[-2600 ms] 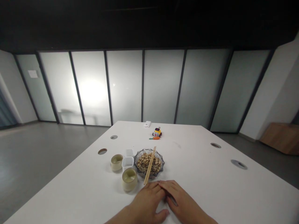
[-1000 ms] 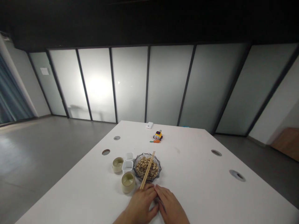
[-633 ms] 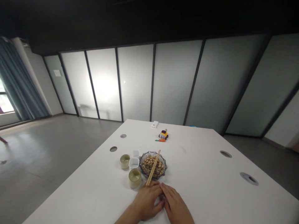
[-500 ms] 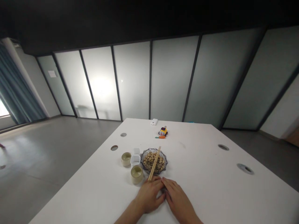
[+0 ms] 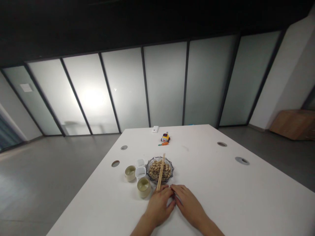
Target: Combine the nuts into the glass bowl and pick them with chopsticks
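My left hand (image 5: 161, 203) rests palm down on the white table, fingers extended toward the right. Its fingertips meet those of my right hand (image 5: 188, 203), which also lies flat and holds nothing. Just beyond them stands a clear scalloped bowl (image 5: 171, 174), with nuts (image 5: 157, 166) and darker seeds (image 5: 159, 177) inside. A pair of wooden chopsticks (image 5: 161, 172) lies across the bowl, the near ends at my left hand's knuckles. Left of the bowl are two beige cups (image 5: 144, 188) and two small white plastic containers (image 5: 140, 172).
Farther back on the table (image 5: 201, 170) are a yellow toy car (image 5: 165, 137), an orange toy carrot (image 5: 163, 144) and a white box-shaped device (image 5: 155, 129). Round cable holes (image 5: 242, 161) lie along both sides. Frosted glass panels (image 5: 164, 85) stand behind, and a brown box (image 5: 292, 124) sits at right.
The view has turned to the right, so the panels and table items appear farther left. Both hands keep the same pose on the table, and the items have not moved.
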The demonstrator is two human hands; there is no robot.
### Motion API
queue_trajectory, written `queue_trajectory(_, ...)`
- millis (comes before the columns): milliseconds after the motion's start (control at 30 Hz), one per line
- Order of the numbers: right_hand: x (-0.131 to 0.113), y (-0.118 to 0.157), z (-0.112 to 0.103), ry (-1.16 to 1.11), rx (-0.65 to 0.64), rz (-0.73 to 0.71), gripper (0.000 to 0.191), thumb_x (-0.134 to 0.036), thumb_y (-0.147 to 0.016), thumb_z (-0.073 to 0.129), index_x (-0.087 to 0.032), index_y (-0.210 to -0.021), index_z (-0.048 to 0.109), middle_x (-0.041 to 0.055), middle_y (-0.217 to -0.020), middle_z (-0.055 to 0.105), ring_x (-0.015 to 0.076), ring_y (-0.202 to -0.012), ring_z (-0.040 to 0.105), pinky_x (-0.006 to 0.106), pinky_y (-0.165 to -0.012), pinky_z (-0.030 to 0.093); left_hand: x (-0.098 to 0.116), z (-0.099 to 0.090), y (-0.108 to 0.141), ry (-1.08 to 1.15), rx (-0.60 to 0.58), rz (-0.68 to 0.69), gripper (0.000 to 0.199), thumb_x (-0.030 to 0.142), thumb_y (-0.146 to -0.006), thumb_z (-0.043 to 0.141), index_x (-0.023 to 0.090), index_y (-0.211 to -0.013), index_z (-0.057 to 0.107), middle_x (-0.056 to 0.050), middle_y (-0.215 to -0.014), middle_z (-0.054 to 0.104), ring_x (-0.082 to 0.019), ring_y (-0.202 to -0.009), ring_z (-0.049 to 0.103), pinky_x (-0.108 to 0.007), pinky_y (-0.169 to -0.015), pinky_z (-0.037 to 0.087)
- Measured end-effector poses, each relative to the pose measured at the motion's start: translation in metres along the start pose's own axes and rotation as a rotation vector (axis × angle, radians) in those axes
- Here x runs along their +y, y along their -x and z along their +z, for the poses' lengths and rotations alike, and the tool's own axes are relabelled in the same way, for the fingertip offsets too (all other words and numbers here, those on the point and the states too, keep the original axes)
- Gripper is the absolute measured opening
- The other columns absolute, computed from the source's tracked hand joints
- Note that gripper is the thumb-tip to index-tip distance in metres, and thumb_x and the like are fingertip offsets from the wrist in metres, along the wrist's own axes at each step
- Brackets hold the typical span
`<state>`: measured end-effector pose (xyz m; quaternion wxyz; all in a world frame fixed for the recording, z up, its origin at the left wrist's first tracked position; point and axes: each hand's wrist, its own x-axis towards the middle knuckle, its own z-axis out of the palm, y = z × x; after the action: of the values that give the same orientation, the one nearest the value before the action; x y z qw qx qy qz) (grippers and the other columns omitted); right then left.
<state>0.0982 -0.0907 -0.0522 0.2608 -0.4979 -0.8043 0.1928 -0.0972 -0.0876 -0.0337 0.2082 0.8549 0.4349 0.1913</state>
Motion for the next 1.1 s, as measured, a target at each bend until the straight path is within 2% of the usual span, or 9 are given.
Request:
queue_trajectory(267, -0.015, -0.002, -0.002, 0.055, 0.023, 0.021, 0.049, -0.008, -0.094, 0.049, -0.016, -0.138, 0.069, 0.0113, -0.140, 0.072, 0.0273, -0.132, 0.062, 0.042, -0.117, 0.046, 0.000, -0.004, 0.000, 0.039, 0.022, -0.001, 0.030, 0.020, -0.095, 0.060, 0.027, -0.124, 0.064, -0.004, -0.132, 0.071, -0.025, -0.136, 0.057, -0.040, -0.120, 0.045)
queue_trajectory(433, -0.022, -0.005, 0.002, 0.065, 0.048, 0.064, 0.045, -0.009, -0.096, 0.048, -0.019, -0.133, 0.071, 0.0114, -0.136, 0.073, 0.0287, -0.128, 0.063, 0.043, -0.112, 0.047, -0.001, -0.006, -0.001, 0.046, 0.023, 0.007, 0.036, 0.016, -0.093, 0.057, 0.026, -0.127, 0.064, -0.005, -0.132, 0.071, -0.025, -0.135, 0.058, -0.041, -0.120, 0.045)
queue_trajectory(767, -0.015, -0.002, -0.003, 0.017, 0.029, 0.029, 0.042, -0.013, -0.099, 0.048, -0.016, -0.134, 0.070, 0.0132, -0.137, 0.073, 0.0296, -0.130, 0.063, 0.046, -0.114, 0.047, -0.001, -0.003, -0.001, 0.032, 0.040, 0.019, 0.025, 0.018, -0.095, 0.058, 0.025, -0.118, 0.064, -0.004, -0.125, 0.073, -0.024, -0.132, 0.059, -0.038, -0.117, 0.046)
queue_trajectory(1100, -0.005, 0.004, 0.000, -0.048, 0.049, 0.033, 0.044, -0.014, -0.095, 0.050, -0.017, -0.133, 0.072, 0.0129, -0.137, 0.073, 0.0278, -0.131, 0.064, 0.045, -0.118, 0.046, -0.001, -0.004, 0.001, 0.066, 0.060, 0.017, 0.028, 0.015, -0.094, 0.057, 0.025, -0.119, 0.066, -0.004, -0.122, 0.073, -0.024, -0.126, 0.061, -0.038, -0.112, 0.048)
